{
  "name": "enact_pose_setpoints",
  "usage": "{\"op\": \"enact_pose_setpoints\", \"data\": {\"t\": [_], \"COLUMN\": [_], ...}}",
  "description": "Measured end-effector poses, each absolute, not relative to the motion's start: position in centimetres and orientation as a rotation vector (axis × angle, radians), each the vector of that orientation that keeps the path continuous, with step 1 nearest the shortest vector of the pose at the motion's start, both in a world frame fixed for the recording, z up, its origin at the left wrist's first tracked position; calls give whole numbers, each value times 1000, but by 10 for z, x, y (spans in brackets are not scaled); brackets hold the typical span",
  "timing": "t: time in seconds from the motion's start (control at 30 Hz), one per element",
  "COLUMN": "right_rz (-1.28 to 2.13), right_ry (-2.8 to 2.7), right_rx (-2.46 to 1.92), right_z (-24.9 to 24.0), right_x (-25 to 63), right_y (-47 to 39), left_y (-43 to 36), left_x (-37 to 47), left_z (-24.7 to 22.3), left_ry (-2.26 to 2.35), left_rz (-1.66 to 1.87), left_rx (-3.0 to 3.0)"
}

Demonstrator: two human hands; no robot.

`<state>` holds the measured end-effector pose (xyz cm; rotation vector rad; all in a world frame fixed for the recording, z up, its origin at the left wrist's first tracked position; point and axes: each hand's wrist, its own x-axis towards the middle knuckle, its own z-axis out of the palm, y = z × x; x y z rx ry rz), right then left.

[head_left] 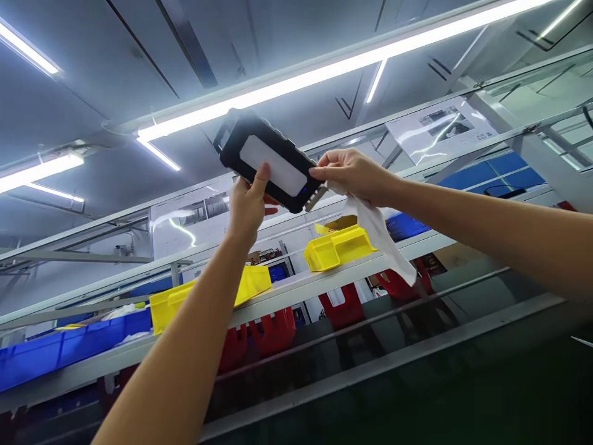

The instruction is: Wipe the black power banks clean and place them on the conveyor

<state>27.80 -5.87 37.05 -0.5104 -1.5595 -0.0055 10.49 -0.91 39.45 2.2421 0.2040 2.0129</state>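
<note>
A black power bank (272, 164) with a pale panel on its face and small blue lights at one end is held up and tilted. My left hand (250, 204) is closed around its lower side, with the thumb on the pale panel. At the end with the blue lights, my right hand (347, 173) is closed, its fingertips touching the corner of the case. A white cloth (382, 238) hangs down from under my right hand. The back of the power bank is hidden.
Yellow bins (340, 247) and blue bins (88, 343) stand along a shelf rail (287, 293) behind my hands. Red bins (273, 330) sit below it. Printed sheets (442, 128) hang above. A long lamp (324, 68) runs overhead. A dark work surface (417, 383) lies below.
</note>
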Motion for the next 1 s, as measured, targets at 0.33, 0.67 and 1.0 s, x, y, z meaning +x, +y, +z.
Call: {"op": "enact_pose_setpoints", "data": {"t": [0.33, 0.67, 1.0], "right_rz": [1204, 1653, 1570], "right_ry": [-1217, -494, -1140], "right_rx": [-958, -1325, -1382], "right_z": [109, -41, -47], "right_x": [266, 242, 225], "right_y": [-60, -90, -88], "left_y": [8, -54, -81], "left_x": [76, 38, 42], "left_z": [114, -87, -102], "left_ry": [813, 1469, 997], "left_rz": [1136, 1713, 1320], "left_rx": [1842, 2537, 1502]}}
